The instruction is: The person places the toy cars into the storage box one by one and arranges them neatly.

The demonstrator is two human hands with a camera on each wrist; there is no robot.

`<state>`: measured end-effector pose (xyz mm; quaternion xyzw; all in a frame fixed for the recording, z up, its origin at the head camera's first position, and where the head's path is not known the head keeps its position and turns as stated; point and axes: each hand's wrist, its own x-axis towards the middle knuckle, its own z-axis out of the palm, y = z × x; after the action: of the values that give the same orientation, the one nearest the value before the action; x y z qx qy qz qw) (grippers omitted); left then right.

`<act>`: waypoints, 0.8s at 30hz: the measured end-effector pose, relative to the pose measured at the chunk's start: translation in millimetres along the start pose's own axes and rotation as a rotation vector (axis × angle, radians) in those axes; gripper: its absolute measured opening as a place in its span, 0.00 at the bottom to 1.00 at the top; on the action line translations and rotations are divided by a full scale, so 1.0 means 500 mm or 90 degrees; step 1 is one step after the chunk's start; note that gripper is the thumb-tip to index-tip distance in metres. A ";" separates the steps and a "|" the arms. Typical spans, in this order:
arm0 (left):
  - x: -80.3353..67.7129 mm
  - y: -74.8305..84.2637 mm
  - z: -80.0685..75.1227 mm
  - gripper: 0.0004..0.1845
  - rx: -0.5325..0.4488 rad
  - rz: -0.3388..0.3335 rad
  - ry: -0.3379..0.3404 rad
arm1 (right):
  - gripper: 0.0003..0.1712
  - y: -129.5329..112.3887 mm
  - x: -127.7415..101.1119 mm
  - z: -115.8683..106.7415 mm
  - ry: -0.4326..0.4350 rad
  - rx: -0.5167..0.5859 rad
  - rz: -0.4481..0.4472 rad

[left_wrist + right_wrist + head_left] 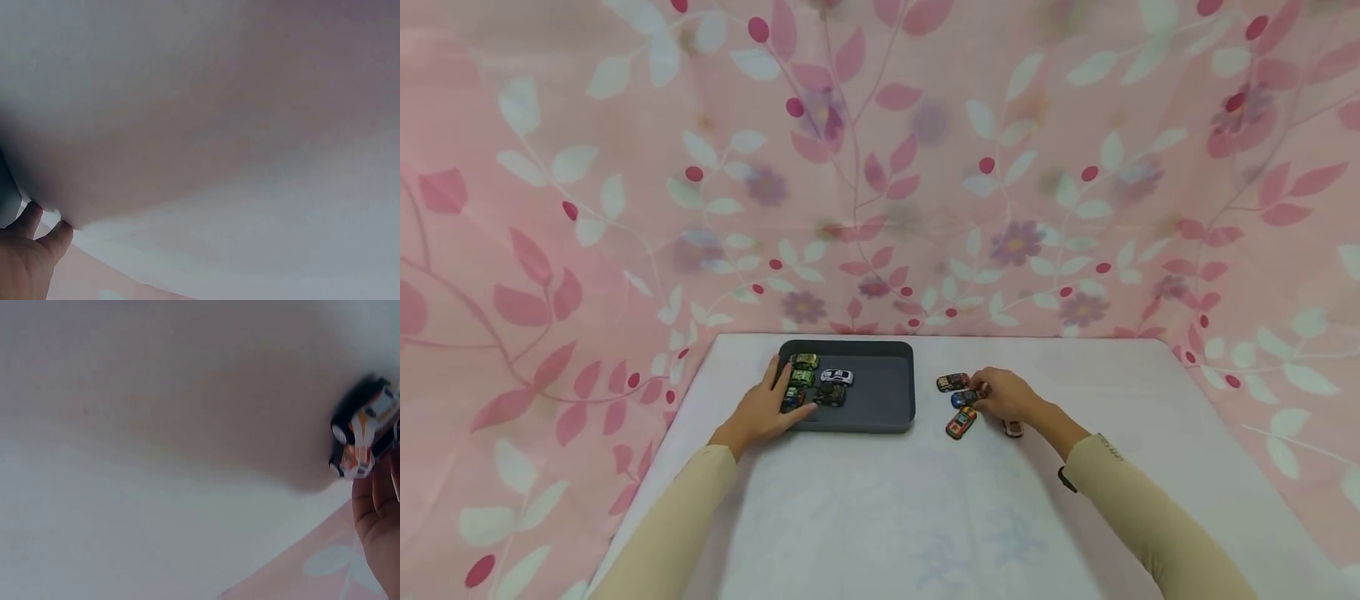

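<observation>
A dark grey tray (880, 392) lies on the white table and holds several toy cars along its left side, among them a white one (837, 377) and a dark one (829, 395). My left hand (767, 407) rests at the tray's front left corner, its straight fingers reaching over the rim to the cars. In the left wrist view only its fingertips (37, 234) show against a blurred white surface. My right hand (1003, 396) curls its fingers on a blue toy car (962, 398) right of the tray. The right wrist view shows a car (359, 434) at my fingertips (375, 506).
Around my right hand on the table lie a brown car (952, 382), an orange car (960, 422) and a small car (1013, 428) by the wrist. A pink floral curtain (880, 167) hangs behind and beside the table.
</observation>
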<state>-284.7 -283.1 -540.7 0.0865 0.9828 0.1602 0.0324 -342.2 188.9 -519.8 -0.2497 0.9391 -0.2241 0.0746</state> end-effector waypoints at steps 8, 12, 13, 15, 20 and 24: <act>0.003 0.000 -0.003 0.58 0.004 -0.002 0.000 | 0.15 0.030 -0.004 -0.017 -0.004 -0.007 0.037; 0.003 -0.004 -0.006 0.57 0.004 0.000 0.008 | 0.18 0.033 0.000 -0.013 0.005 -0.031 -0.002; 0.004 -0.004 -0.007 0.57 0.003 0.000 0.011 | 0.18 0.034 0.001 -0.013 0.008 -0.037 -0.011; 0.005 -0.003 -0.007 0.56 0.000 0.005 0.014 | 0.18 0.034 0.001 -0.014 0.010 -0.046 -0.015; 0.004 0.000 -0.003 0.56 0.001 0.006 0.010 | 0.19 0.032 -0.003 -0.019 0.022 -0.044 0.015; 0.001 0.001 -0.005 0.55 0.003 0.000 0.016 | 0.21 0.028 -0.003 -0.024 0.046 -0.036 0.019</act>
<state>-285.3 -283.5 -537.9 0.0846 0.9834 0.1593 0.0198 -350.0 205.2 -515.3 -0.2298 0.9507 -0.2048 0.0370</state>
